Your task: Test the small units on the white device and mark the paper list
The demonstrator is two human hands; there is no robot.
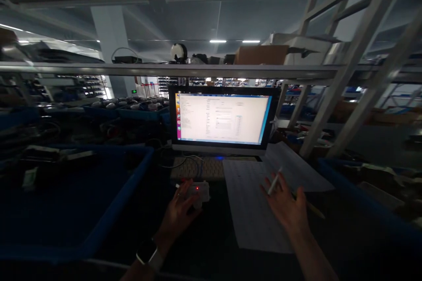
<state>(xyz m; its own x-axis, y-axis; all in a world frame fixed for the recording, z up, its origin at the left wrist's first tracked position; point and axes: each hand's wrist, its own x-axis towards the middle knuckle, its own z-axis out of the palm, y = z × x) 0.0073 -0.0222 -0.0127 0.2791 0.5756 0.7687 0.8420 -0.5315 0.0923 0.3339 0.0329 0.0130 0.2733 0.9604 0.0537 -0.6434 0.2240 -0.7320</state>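
Note:
My left hand (180,216) is closed around a small white device (199,192) with a red light, held just in front of the keyboard (198,167). A watch sits on that wrist. My right hand (286,206) hovers over a white printed sheet (250,202), fingers stretched out, with a thin white pen (274,181) pinched between two of them. A lit monitor (222,118) showing a form stands behind both hands.
A large blue bin (99,224) fills the left side, another blue bin (362,210) the right. A pencil (313,208) lies by the sheet. White metal rack struts (343,79) slant at right. A shelf bar (165,70) with boxes runs overhead.

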